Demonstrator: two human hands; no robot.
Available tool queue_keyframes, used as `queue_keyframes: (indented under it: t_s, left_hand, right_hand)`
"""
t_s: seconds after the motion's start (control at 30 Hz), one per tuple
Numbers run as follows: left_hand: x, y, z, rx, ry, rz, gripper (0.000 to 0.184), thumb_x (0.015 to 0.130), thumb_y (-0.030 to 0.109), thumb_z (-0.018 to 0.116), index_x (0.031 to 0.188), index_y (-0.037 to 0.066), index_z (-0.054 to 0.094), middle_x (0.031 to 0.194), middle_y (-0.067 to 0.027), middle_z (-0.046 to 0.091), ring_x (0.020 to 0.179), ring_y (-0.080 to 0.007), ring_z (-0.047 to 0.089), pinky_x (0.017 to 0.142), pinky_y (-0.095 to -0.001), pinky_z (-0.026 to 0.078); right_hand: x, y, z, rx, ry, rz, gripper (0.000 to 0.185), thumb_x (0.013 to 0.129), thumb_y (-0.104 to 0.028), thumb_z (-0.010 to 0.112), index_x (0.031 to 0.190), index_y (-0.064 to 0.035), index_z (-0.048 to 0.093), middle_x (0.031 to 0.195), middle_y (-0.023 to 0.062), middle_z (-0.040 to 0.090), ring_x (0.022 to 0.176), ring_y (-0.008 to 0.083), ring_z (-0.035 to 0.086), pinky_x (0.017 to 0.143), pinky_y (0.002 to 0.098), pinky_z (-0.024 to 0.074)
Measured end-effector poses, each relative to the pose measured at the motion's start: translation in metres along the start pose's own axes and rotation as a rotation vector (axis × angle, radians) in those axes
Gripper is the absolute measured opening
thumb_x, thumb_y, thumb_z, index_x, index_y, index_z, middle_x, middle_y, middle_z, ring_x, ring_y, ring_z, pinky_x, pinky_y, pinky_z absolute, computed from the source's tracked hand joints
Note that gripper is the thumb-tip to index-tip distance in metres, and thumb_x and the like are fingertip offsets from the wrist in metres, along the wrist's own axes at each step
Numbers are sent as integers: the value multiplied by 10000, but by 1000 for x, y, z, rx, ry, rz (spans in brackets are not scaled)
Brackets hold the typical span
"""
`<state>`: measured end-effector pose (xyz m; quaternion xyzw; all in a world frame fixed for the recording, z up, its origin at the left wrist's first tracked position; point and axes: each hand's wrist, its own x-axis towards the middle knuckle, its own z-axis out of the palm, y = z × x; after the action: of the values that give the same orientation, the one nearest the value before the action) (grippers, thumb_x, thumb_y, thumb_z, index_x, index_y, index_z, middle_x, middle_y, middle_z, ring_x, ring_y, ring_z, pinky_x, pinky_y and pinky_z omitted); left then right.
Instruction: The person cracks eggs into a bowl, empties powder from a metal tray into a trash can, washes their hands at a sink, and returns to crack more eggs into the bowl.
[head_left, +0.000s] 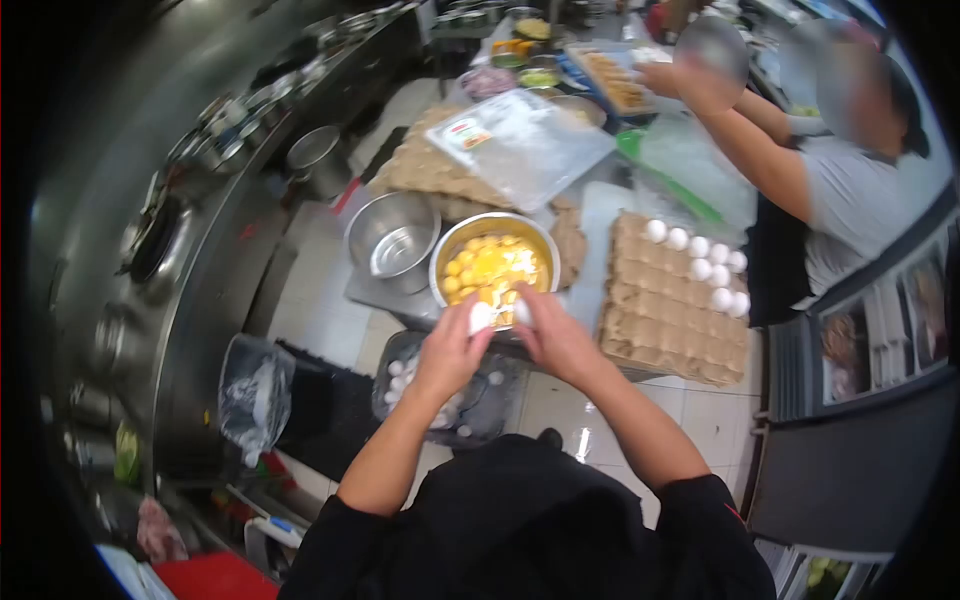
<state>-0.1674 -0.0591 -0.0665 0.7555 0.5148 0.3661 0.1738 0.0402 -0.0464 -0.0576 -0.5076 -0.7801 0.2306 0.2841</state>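
A round metal bowl [438, 262] holds many cracked eggs, their yellow yolks [487, 262] lying in clear liquid. Over its near rim, my left hand [452, 345] is closed on a white egg [480, 318]. My right hand [556, 340], beside it, is closed on another white egg [522, 312]. Fingers cover part of both, so I cannot tell whether the shells are whole or broken. Below my left hand stands a dark bin [490, 410] with white shells [398, 385] in it. To the right, a cardboard egg tray [655, 310] carries several white eggs [700, 247] at its far right.
An empty metal pot [392, 236] stands left of the bowl. Behind lie cardboard trays [430, 165] and a clear plastic sheet [525, 145]. A person in a grey shirt [862, 195] reaches across at the right. A lined bin [257, 385] stands at the left.
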Motion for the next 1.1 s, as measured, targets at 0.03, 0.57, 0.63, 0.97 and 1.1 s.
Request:
queue_keyframes:
  t_s: [0.03, 0.57, 0.63, 0.97, 1.1]
  left_hand:
    - [4, -4, 3, -18, 126, 55, 479, 910, 159, 658, 1339, 26, 492, 1125, -221, 609, 1001, -391, 634, 845, -419, 524]
    - [89, -19, 5, -28, -131, -65, 478, 737, 69, 710, 1168, 8, 511, 1077, -236, 649, 985, -373, 658, 819, -449, 528]
    - [94, -11, -1, 53, -208, -64, 414, 741, 126, 720, 1101, 7, 554, 1028, -272, 667, 975, -428, 647, 836, -481, 518]
    - [102, -19, -5, 201, -294, 33, 329, 861, 327, 670, 1057, 92, 550, 849, -245, 686, 846, -445, 661, 738, -541, 519]
    - [107, -17, -8, 217, -279, 68, 352, 882, 355, 644, 1097, 98, 536, 883, -242, 686, 869, -428, 664, 737, -528, 521]
  right_hand:
    - [5, 6, 9, 125, 96, -75, 601, 915, -138, 662, 1439, -48, 380, 1253, 233, 554, 1048, 394, 616, 851, 411, 533]
    - [54, -3, -6, 236, 85, 38, 493, 826, -124, 647, 1255, -45, 417, 1049, 268, 609, 986, 431, 621, 841, 465, 499]
    - [56, 0, -9, 207, 24, 29, 474, 833, -140, 653, 1238, -41, 425, 1064, 272, 619, 1009, 439, 621, 847, 476, 497]
    - [64, 8, -19, 128, -46, 42, 463, 874, -205, 688, 1211, -28, 423, 1054, 297, 621, 990, 463, 619, 807, 495, 500]
    - [69, -1, -26, 134, -19, 61, 478, 903, -281, 668, 1229, -30, 424, 1069, 306, 622, 989, 472, 621, 813, 501, 503]
